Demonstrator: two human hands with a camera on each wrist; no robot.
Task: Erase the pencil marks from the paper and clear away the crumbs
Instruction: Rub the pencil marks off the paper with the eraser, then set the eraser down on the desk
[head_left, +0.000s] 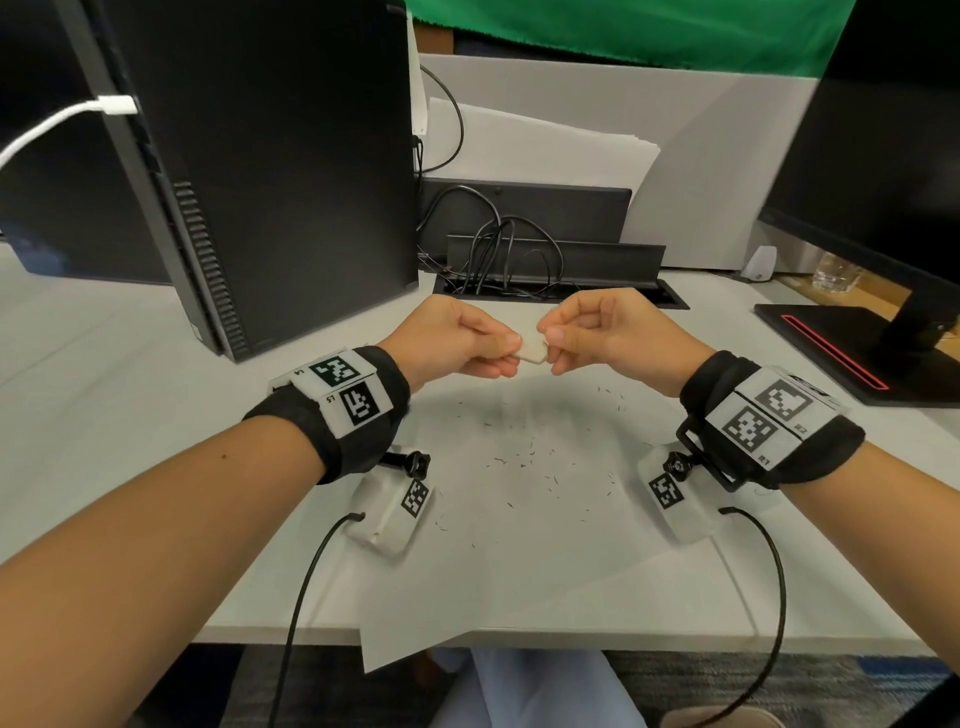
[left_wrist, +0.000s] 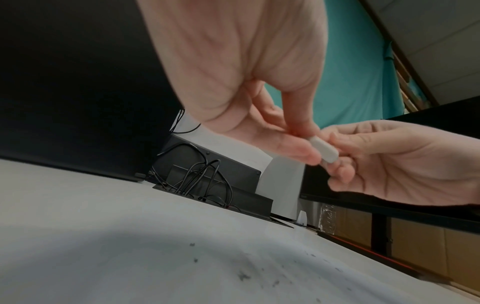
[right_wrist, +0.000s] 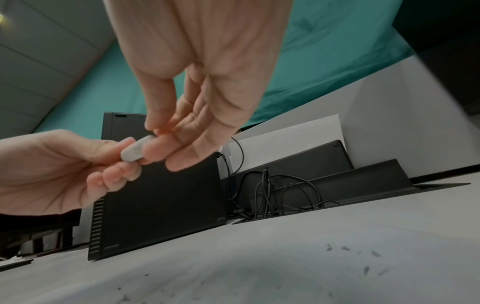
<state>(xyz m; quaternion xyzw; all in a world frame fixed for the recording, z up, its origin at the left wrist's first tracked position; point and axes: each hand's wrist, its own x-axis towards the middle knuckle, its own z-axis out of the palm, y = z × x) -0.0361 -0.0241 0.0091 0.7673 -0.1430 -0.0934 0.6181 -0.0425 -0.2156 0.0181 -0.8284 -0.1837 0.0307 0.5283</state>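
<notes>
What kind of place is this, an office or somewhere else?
Most likely an office or lab desk. A black computer tower stands on the white desk, a monitor sits to the right, and cables run into a hatch in the desktop.

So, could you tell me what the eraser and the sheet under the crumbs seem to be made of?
Eraser: probably soft rubber or vinyl, matte off-white, with rounded, worn edges. Sheet: thin white paper, matte; its corner hangs over the desk edge.
</notes>
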